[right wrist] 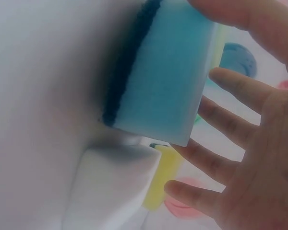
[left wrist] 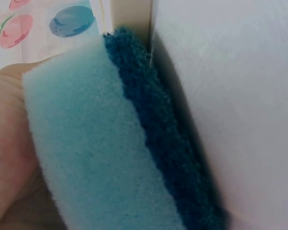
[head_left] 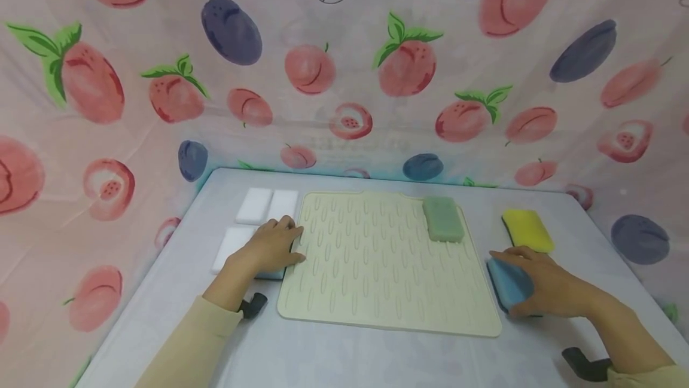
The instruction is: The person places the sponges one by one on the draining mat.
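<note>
Each blue sponge wants a firm, level hold so it clears the ridged mat (head_left: 387, 262); the left hand (head_left: 271, 247) lies over a blue sponge (left wrist: 86, 143) at the mat's 9 o'clock, fingers curled around it; the right hand (head_left: 543, 283), fingers spread, clasps another blue sponge (head_left: 508, 283) at 3 o'clock.
</note>
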### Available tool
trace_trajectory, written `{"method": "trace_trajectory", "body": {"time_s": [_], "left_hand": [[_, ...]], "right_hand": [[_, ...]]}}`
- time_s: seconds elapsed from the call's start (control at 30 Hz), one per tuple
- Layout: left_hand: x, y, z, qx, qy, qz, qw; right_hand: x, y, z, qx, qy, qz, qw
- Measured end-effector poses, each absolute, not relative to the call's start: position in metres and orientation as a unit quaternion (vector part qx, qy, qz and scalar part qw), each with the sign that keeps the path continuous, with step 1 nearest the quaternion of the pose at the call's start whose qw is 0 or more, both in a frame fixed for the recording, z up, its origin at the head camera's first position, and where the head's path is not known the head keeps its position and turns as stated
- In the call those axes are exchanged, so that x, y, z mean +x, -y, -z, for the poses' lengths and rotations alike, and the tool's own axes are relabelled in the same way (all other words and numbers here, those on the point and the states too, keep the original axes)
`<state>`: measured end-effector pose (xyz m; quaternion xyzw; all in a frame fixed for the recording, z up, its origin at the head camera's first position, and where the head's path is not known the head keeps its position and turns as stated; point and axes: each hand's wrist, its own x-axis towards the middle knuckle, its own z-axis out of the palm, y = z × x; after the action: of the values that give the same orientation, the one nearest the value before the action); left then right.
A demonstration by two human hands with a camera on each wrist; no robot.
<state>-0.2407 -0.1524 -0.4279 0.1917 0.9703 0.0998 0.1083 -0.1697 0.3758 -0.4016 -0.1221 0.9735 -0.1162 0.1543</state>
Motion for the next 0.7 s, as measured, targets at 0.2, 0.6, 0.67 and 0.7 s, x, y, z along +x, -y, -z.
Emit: {"method": "trace_trajectory", "body": {"time_s": [0.2,0.6,0.67,0.7], "left_hand": [[-0.241,0.153,0.427,0.190,-0.970,-0.103,0.111],[-0.242,0.151,0.425,0.196,-0.968,-0.097,0.121],[-0.242,0.152,0.425,0.195,-0.968,-0.099,0.122],[-0.242,0.152,0.425,0.194,-0.968,-0.099,0.123]], "right_hand": [[-0.170,-0.375,0.397,-0.128,-0.974,0.117,0.148],[-0.173,-0.364,0.390,-0.140,-0.972,0.124,0.139],[-0.173,-0.362,0.389,-0.141,-0.972,0.126,0.140],[-0.173,-0.361,0.388,-0.143,-0.972,0.127,0.138]]}}
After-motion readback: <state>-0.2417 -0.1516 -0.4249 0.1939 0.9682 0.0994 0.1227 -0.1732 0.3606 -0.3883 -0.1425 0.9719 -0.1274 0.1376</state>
